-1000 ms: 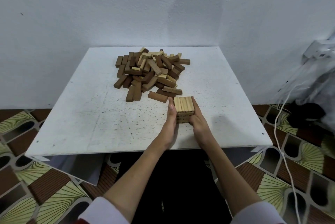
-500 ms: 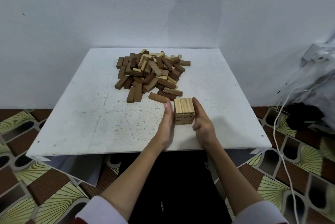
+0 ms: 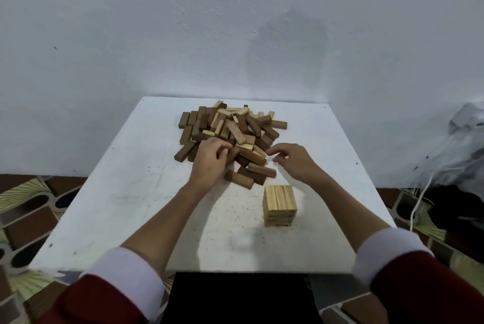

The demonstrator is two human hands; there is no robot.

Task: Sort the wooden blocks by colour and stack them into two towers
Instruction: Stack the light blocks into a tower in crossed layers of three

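Both your hands have left the light tower [image 3: 279, 204] for the block pile [image 3: 230, 135]; left hand [image 3: 209, 163] fingers curl onto a dark block, right hand [image 3: 294, 159] fingers hang loose, empty. Lift pale blocks gently.

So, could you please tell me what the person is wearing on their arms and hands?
Both hands, left and right, are bare, with no gloves, rings or watch to be seen. The forearms are bare too. Each arm has a dark red sleeve pushed up towards the elbow, ending in a broad white cuff.

One worktop [image 3: 125, 192]; one heap of blocks [image 3: 230, 132], dark and light, too jumbled to count; one light tower [image 3: 279, 204]; two hands, left hand [image 3: 209, 163], right hand [image 3: 294, 159].
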